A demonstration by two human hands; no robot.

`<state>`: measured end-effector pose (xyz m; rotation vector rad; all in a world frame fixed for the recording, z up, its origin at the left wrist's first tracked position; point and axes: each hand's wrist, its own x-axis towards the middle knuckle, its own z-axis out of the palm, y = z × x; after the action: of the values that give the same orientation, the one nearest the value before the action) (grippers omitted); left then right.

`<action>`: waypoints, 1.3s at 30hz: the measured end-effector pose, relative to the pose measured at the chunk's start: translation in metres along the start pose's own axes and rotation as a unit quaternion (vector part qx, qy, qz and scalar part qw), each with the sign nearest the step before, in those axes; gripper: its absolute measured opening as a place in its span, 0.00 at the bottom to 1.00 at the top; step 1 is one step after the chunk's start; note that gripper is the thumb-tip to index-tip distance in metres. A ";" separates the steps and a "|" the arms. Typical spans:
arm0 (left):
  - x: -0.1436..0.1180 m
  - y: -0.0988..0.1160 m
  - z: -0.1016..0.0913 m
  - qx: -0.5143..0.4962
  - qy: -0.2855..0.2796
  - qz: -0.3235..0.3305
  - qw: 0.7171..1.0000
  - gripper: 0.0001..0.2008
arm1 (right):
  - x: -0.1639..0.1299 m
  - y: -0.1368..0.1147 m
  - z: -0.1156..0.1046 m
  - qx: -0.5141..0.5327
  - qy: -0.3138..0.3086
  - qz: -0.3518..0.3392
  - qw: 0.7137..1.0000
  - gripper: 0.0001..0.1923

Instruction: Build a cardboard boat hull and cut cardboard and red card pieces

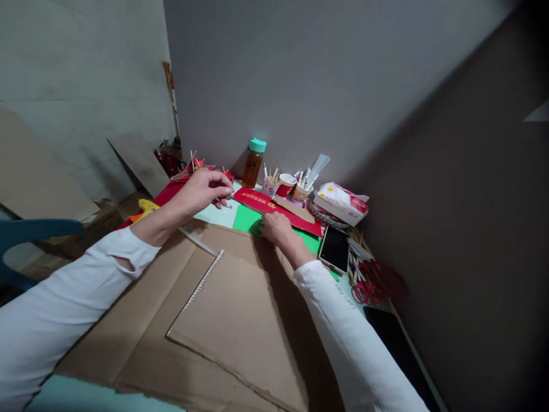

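Observation:
My left hand (210, 189) hovers over the far side of the table, thumb and fingertips pinched together; whatever they hold is too small to make out. My right hand (277, 227) rests at the green sheet (246, 220), its fingers curled down and their tips partly hidden. Just beyond it lies a red card strip (257, 200) with gold print. Below both hands, a smaller cardboard piece (244, 320) with one ridged torn edge lies on a larger cardboard sheet (158, 297). A thin pale strip (199, 241) reaches the smaller piece's upper corner.
At the back stand a bottle with a teal lid (252, 166) and paper cups (286, 185) holding sticks and pens. A tissue pack (341, 203), a phone (335, 250) and red-handled scissors (364, 292) line the right. A yellow glue gun (148, 207) is left; a blue chair (38, 234) stands beside the table.

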<state>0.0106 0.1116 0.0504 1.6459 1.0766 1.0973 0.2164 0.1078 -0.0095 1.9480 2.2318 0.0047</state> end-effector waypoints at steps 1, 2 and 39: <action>-0.001 -0.002 -0.003 0.008 -0.001 -0.004 1.000 0.03 | -0.002 -0.002 0.001 0.003 0.008 -0.008 1.000 0.16; -0.002 -0.003 -0.006 0.016 -0.003 -0.006 1.000 0.03 | -0.003 -0.005 0.002 0.008 0.017 -0.015 1.000 0.16; -0.130 0.024 0.094 0.225 -0.384 0.113 0.888 0.11 | -0.231 0.030 0.016 0.429 0.085 -0.110 0.892 0.09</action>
<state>0.0729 -0.0358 0.0227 2.3326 0.6298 0.2299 0.2767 -0.1173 0.0093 2.0594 2.8616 -1.0475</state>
